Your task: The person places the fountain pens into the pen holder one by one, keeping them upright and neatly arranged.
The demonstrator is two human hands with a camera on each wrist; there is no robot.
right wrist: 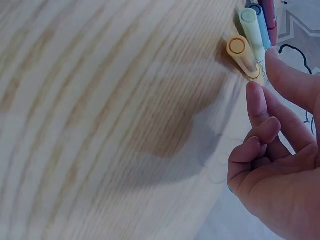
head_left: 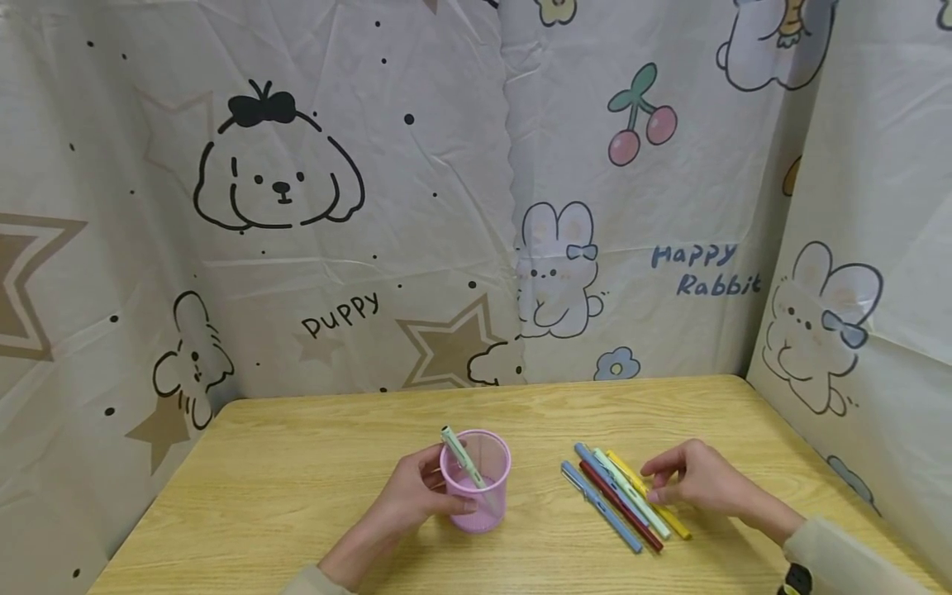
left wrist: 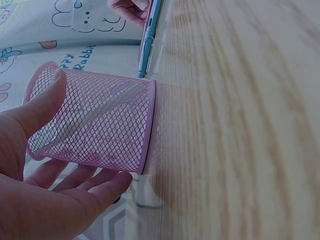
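My left hand [head_left: 416, 494] grips a pink mesh pen cup [head_left: 497, 504] from its left side, thumb on the near wall and fingers round the back. A pale green pen [head_left: 463, 459] leans inside the cup, its dark-tipped end above the rim. To the right lies a row of pens. My right hand [head_left: 702, 479] is at the row's right side, beside a yellow pen [head_left: 673, 521]. In the right wrist view its thumb and index fingertips [right wrist: 255, 90] are apart close to that yellow pen, with the other fingers curled in and holding nothing.
Left of the yellow pen lie a mint green pen [head_left: 654, 519], a dark red pen [head_left: 628, 514] and two blue pens, the nearer blue pen [head_left: 606, 512] at the left end. The wooden table [head_left: 320, 446] meets a printed cloth [head_left: 446, 207] behind and at both sides.
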